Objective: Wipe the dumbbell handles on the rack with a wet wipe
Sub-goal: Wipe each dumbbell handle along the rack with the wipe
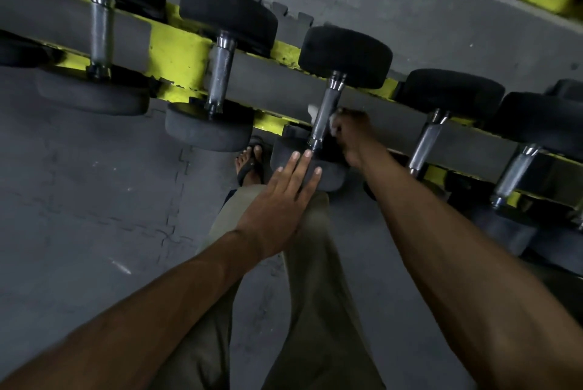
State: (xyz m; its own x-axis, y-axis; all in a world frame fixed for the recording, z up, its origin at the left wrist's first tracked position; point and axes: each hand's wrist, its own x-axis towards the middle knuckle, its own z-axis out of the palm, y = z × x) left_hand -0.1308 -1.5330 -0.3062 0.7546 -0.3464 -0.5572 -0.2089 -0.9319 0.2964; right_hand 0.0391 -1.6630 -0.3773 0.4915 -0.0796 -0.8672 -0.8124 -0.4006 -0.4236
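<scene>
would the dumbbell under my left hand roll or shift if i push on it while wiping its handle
Probably not much. The dumbbell has round heads, so it could roll, but it sits across the yellow rack, which likely cradles it. It looks heavy for its size. The left hand lying flat on its near head should steady it.

Left hand (277, 200): arm extended forward, fingers straight and together, palm down. Right hand (350, 137): arm extended further forward, fingers curled; the grip itself is blurred.

Chrome dumbbell handle (325, 112) across yellow rack (179, 58); white wipe (314, 110) against it.
</scene>
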